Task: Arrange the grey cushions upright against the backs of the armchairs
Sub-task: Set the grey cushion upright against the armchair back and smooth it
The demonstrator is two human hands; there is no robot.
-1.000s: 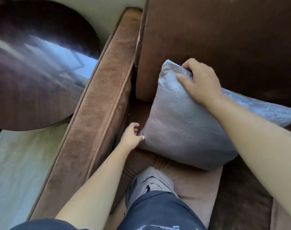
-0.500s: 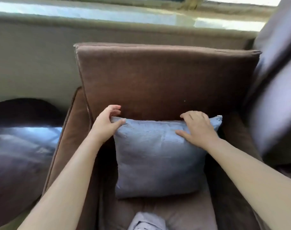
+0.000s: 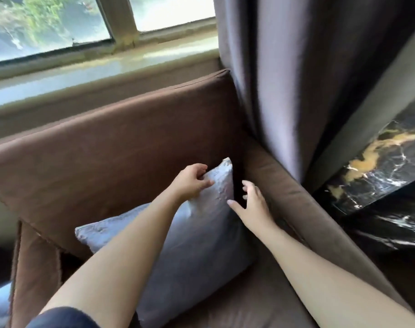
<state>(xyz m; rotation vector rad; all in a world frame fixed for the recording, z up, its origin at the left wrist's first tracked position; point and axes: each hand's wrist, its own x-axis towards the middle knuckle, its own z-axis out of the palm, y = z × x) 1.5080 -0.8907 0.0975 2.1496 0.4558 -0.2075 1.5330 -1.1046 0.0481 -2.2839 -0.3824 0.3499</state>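
Grey cushion: square, slight sheen, standing on edge on the brown armchair seat. It leans against the backrest, close to the right armrest. Slightly tilted, top right corner highest. Left hand pinches the top edge near that corner; right hand is spread just beside the right edge.

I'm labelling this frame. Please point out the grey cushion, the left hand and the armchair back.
grey cushion [image 3: 201,252]: head view, middle of its front face.
left hand [image 3: 191,182]: head view, back of the hand, gripping the cushion's top edge.
armchair back [image 3: 119,150]: head view, bare brown fabric of its front.
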